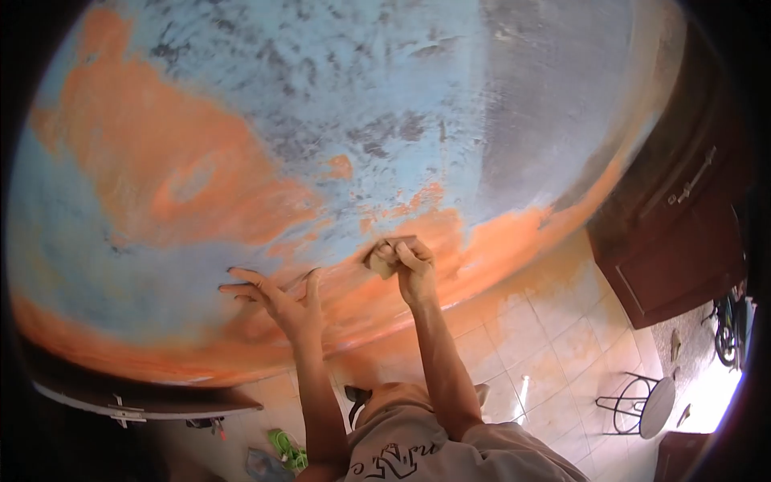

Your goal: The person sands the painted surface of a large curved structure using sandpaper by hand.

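A large curved panel [385,96] with worn patches of blue, grey and orange fills most of the head view. My right hand [415,269] is closed around a folded piece of sandpaper [381,263], pale on one side and brown at its upper edge, held against the orange strip near the panel's lower edge. To its left, my left hand [281,304] rests on the panel with fingers spread and holds nothing. Orange dust or colour shows around both hands.
Below the panel lies a tiled floor [554,337] with orange dust on it. A round stool [657,408] stands at lower right, near dark red-brown doors [683,257]. Part of a motorbike [727,333] shows beyond. A green coil [287,450] lies at lower left.
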A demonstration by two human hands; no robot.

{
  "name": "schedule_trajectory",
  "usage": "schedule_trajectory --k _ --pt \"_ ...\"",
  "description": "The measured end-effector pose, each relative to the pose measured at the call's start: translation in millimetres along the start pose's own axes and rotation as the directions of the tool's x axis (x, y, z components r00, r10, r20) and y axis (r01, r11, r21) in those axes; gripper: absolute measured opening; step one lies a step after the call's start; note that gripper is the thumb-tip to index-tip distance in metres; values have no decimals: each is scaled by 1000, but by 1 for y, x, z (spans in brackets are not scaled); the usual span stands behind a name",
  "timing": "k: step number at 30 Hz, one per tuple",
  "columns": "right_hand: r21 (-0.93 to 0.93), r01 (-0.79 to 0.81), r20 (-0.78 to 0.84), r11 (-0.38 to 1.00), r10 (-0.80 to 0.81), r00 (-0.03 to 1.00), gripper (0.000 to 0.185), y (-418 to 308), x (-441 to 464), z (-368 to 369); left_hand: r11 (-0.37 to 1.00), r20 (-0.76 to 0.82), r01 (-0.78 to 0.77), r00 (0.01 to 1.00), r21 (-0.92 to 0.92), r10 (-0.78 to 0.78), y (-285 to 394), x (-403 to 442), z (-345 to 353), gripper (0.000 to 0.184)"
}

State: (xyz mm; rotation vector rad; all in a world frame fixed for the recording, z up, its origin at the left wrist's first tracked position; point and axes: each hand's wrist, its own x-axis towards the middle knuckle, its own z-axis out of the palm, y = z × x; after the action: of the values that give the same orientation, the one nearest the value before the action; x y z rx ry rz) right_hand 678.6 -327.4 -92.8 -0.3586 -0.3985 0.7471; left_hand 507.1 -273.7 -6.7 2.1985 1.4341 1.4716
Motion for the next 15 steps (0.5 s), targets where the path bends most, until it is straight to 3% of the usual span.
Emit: schedule_trajectory --k 4,5,6,8,10,12,14,15 --pt "-28 34 17 999 -34 999 12 11 8 -9 997 -12 -73 997 35 73 -2 -1 0 126" --pt "148 51 81 988 -64 995 14 28 7 -28 998 -14 -61 998 8 61 -4 -1 1 126" --pt "150 63 97 987 -78 992 14 31 3 -33 998 -29 -49 998 -27 48 -3 2 3 127" --pt "-17 -22 -150 1000 19 988 16 31 -9 -42 999 -26 -29 999 -33 28 -1 0 2 127" --pt "2 -36 -137 999 36 990 18 13 -3 -30 1000 3 -8 1000 -29 8 -4 1 1 127" --pt "3 116 -99 993 -116 988 14 -10 10 -17 999 -4 -28 1000 -28 28 -11 -2 3 126" --pt "-112 160 -93 981 -171 981 14 -31 26 -24 999 1 -22 1000 -36 23 -7 -4 3 125" --pt "-47 191 -47 980 -194 980 14 -26 27 -27 998 -2 -28 1000 -49 28 -6 -2 2 125"
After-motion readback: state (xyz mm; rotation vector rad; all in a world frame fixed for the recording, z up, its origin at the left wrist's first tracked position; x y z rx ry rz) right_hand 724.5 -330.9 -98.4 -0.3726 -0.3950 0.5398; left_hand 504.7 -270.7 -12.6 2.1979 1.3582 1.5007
